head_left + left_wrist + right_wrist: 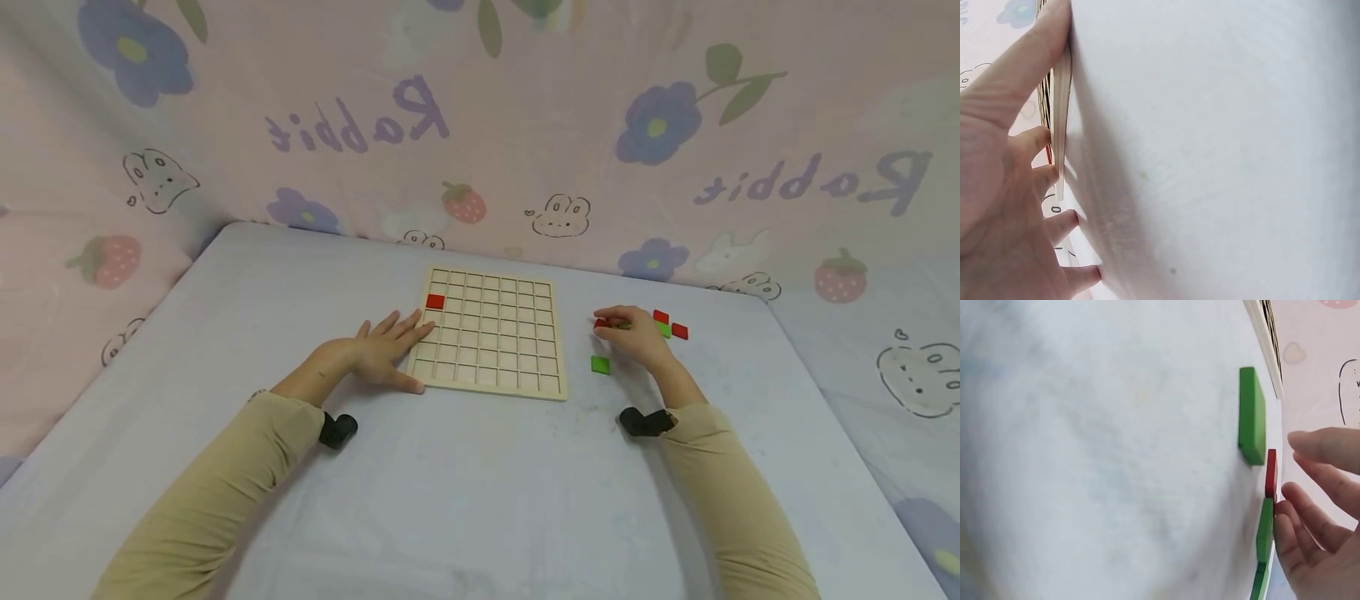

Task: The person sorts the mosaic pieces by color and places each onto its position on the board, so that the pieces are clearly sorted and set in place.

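Left hand (378, 354) flat, bracing board (491, 332); right hand (636, 331) seemingly pinching red tile (602, 322); could slip, scattering neighbouring tiles.

Pale wooden grid board (491, 337), red tile (435, 302), green tile (600, 364), pink flower-and-rabbit cloth (525, 133), tan sleeves (225, 492).

"Rabbit", mirrored, printed repeatedly on pink backdrop cloth (525, 125).
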The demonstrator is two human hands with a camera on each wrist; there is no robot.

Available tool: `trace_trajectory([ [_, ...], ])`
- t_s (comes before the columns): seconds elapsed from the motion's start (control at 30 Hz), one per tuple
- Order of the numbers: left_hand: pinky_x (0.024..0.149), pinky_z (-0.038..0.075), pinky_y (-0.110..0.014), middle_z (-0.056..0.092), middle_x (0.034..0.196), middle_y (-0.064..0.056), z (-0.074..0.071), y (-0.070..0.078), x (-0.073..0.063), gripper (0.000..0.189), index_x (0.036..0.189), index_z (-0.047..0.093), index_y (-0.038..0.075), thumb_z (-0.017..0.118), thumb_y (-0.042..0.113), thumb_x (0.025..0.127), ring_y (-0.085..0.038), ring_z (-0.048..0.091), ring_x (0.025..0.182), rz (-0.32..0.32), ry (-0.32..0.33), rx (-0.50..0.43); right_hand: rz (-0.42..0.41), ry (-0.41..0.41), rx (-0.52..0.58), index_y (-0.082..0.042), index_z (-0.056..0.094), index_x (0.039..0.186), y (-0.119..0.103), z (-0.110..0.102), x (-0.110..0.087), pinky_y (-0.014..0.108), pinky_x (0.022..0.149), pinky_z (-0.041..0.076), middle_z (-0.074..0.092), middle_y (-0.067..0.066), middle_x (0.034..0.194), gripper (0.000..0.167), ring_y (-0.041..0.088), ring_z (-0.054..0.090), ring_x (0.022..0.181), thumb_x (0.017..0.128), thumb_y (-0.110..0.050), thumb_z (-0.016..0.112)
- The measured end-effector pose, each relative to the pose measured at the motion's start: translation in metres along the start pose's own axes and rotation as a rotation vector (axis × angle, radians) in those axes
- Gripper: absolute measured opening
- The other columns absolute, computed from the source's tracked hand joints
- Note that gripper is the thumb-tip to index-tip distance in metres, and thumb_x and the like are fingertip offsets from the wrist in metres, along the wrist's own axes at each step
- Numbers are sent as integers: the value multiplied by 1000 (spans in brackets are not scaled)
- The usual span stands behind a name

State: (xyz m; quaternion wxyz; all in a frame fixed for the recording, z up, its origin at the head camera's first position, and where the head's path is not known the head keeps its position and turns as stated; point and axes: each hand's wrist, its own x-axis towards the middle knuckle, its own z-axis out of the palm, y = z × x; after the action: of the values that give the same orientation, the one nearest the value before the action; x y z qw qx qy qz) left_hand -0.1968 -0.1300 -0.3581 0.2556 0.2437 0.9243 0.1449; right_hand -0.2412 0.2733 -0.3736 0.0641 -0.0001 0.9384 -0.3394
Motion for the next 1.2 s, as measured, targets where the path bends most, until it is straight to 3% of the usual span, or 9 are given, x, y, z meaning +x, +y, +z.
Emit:
trace_trajectory([
  [0.77,110,-4,-69,-11,161,-13,-1,1,-2,99,155,3,14,65,48,87,-42,-11,146,4,-3,-7,0,-44,-49,-2,57,130,4,-2,1,47,97,45,56,23,129,39,35,52,113,93,-13,61],
  [1.2,110,-5,-69,-14,161,-11,2,-4,2,100,156,0,16,64,50,87,-40,-13,146,3,-11,14,3,-45,-22,-6,58,131,-1,2,3,43,95,45,57,20,127,40,32,51,109,93,-16,62],
])
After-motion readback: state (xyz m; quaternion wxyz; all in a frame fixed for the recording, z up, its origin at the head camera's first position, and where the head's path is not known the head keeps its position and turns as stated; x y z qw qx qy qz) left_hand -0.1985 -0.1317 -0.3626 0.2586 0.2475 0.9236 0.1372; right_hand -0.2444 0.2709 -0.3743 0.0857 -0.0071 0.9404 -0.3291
